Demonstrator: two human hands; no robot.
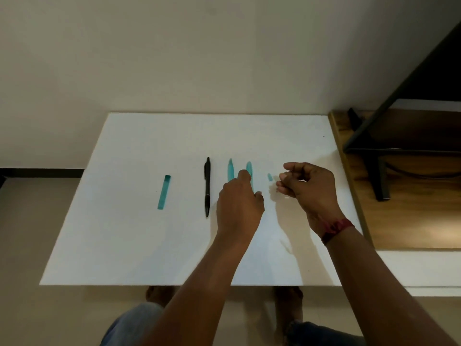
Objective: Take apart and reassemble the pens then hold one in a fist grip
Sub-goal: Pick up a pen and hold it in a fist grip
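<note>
Head: left hand (239, 203) pinches teal barrel (249, 167) — right hand (309, 188) pinches small part (287, 171).

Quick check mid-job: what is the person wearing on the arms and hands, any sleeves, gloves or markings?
No gloves and no sleeves show: the left forearm and right forearm are bare down to the frame edge. The left hand and its wrist carry nothing. The right hand has a dark red cloth band wrapped round its wrist. No ring or watch is visible.
</note>
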